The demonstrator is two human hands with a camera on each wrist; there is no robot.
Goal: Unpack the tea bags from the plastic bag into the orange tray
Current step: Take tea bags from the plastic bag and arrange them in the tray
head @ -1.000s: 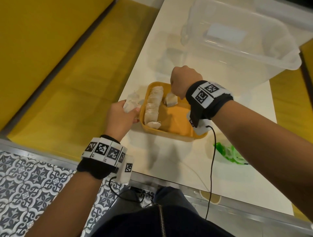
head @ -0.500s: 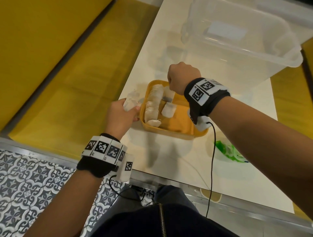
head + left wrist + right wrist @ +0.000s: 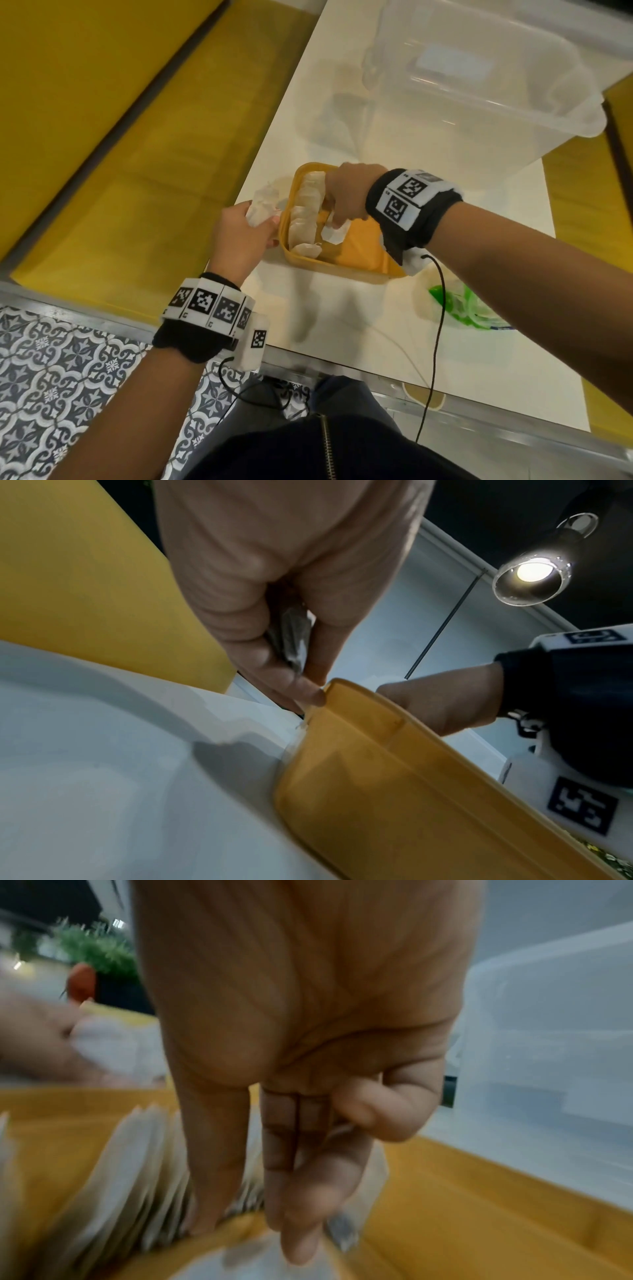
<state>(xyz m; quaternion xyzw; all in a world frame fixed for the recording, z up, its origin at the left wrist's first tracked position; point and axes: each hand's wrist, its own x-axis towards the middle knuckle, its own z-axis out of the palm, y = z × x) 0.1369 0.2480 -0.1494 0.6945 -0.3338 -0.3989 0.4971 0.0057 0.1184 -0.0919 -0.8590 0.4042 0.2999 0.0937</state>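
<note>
The orange tray [image 3: 359, 253] sits on the white table [image 3: 342, 325], with a row of tea bags [image 3: 305, 212] standing along its left side. My left hand [image 3: 253, 226] grips a bundle of tea bags [image 3: 262, 205] just outside the tray's left rim; the left wrist view shows one tea bag [image 3: 291, 637] between thumb and fingers, a fingertip touching the tray rim [image 3: 342, 688]. My right hand [image 3: 342, 219] reaches into the tray and pinches a white tea bag [image 3: 334, 234] beside the row, thumb [image 3: 212, 1164] against the row, two fingers [image 3: 301, 1204] straight. The green plastic bag [image 3: 459, 305] lies right of the tray.
A large clear plastic bin [image 3: 479, 85] stands on the table just behind the tray. A yellow bench [image 3: 120, 154] runs along the table's left edge, with patterned floor tiles [image 3: 61, 370] below. A black cable [image 3: 435, 342] hangs from my right wrist over the table's near edge.
My right hand dropped a tea bag into the tray, then came down toward me onto it. The left hand stayed beside the tray with its bundle.
</note>
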